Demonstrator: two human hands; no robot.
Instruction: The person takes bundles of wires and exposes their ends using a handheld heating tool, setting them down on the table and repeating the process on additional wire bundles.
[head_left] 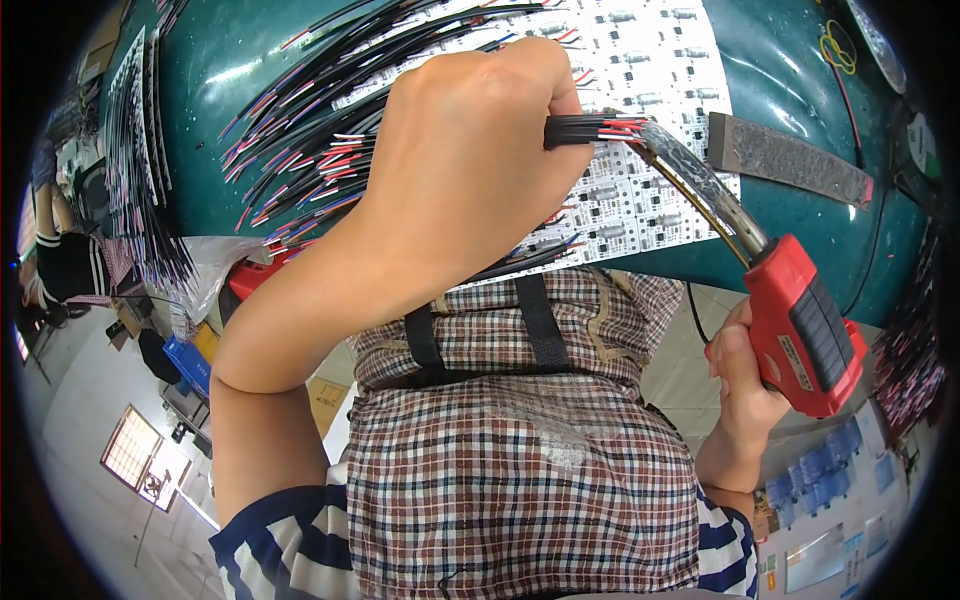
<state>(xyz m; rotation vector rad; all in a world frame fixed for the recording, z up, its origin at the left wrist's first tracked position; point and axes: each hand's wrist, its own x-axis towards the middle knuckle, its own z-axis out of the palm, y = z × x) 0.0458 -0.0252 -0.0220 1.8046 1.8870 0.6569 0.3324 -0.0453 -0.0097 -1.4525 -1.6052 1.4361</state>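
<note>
My left hand (480, 150) is closed around a bundle of black-sheathed wires (575, 130), whose red, white and black ends point right. In my right hand (745, 385) is a red soldering gun (805, 325), gripped by its handle. Its metal tip reaches up and left to the wire ends and appears to touch them. A thin tube runs alongside the tip. Beneath my left hand lies a white sheet of circuit boards (640, 200) with rows of small parts. Many black cables (300, 130) with red, white and blue ends spread over its left side.
A dark grey bar (785, 160) lies on the green table (775, 60) right of the boards. Another board with hanging wires (140, 150) is at the far left, near another person (75, 265). A yellow wire loop (838, 48) lies at the upper right.
</note>
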